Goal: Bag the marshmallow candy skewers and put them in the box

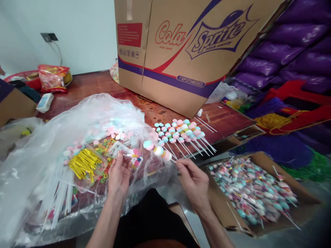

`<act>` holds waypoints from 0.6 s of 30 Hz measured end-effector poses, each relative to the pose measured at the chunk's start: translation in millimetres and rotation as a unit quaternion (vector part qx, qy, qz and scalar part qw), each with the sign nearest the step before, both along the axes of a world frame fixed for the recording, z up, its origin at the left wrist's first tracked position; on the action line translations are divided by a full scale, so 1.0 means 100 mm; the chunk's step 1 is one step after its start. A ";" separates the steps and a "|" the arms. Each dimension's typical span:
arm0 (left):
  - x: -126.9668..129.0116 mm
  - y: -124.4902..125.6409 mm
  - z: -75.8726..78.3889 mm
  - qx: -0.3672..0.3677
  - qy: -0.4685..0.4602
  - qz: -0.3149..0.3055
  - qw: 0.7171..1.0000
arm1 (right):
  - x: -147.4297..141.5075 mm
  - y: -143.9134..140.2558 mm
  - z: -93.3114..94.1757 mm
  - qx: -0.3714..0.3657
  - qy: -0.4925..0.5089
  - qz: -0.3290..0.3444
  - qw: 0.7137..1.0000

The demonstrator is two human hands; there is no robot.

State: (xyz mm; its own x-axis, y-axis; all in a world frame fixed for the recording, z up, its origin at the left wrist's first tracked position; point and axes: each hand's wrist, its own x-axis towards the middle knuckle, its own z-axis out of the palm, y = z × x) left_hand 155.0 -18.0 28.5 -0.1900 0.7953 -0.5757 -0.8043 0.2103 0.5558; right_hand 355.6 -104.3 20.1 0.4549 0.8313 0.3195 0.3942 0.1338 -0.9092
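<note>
My right hand (192, 179) pinches the white stick of a marshmallow skewer (157, 150) with blue, pink and white pieces, held over the table edge. My left hand (119, 175) holds a small clear printed wrapper bag (130, 155) next to the skewer's tip. A row of several finished marshmallow skewers (182, 132) lies on the brown table (100, 84) just beyond my hands. A bundle of gold twist ties (84, 163) sits in clear plastic to the left of my left hand.
A big clear plastic bag (51, 148) of pastel candy and white sticks covers the left of the table. A large Cola Sprite carton (186, 48) stands behind. An open box of wrapped skewers (252, 191) sits low at right. Snack packets (53, 79) lie far left.
</note>
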 end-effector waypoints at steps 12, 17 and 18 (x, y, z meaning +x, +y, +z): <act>-0.09 -0.07 0.01 0.064 0.034 -0.023 0.997 | 0.05 -0.09 0.11 0.068 -0.171 0.067 0.981; -0.11 -0.12 -0.02 0.158 0.103 -0.054 0.981 | -0.02 -0.09 0.13 0.034 -0.141 0.102 0.984; -0.10 -0.14 -0.02 0.164 0.105 -0.061 0.979 | -0.06 -0.09 0.10 0.023 -0.126 0.106 0.986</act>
